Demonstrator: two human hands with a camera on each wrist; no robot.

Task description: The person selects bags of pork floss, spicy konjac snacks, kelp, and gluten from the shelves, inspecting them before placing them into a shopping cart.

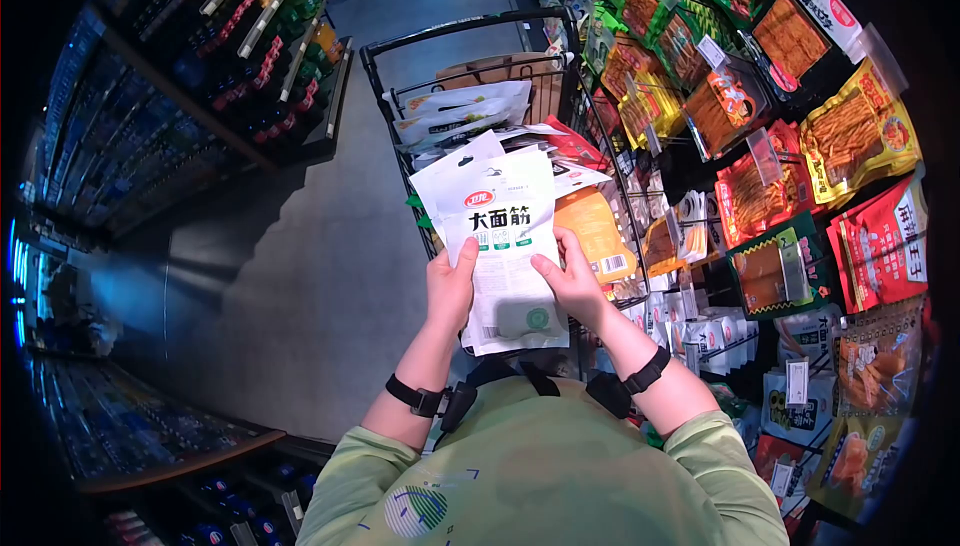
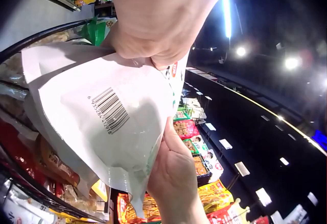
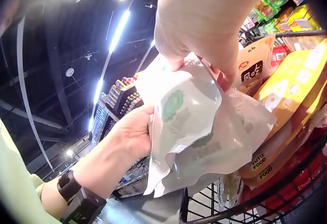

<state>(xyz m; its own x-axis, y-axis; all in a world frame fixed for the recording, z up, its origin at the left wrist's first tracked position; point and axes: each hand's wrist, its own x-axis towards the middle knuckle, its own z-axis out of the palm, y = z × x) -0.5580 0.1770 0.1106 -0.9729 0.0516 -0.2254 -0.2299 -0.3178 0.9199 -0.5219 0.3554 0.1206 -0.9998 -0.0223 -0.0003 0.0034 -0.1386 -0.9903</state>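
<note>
Two white snack bags are held together over the cart. The front bag [image 1: 512,286] has a red oval logo and large black characters. Behind it, the second bag [image 1: 437,186] sticks out at the upper left. My left hand [image 1: 450,288] grips the left edge, thumb on the front face. On the opposite edge my right hand [image 1: 578,284] pinches the bags, its thumb also on the front. A barcode shows on a white bag [image 2: 76,96] in the left wrist view. In the right wrist view the lower ends of the white bags [image 3: 191,116] look creased.
A black wire shopping cart [image 1: 470,28] holds several packages, including an orange bag [image 1: 590,231] and a red one [image 1: 578,146]. Hanging snack packs [image 1: 860,131] line the right side. Drink shelves [image 1: 240,56] stand at left across the grey floor [image 1: 270,276].
</note>
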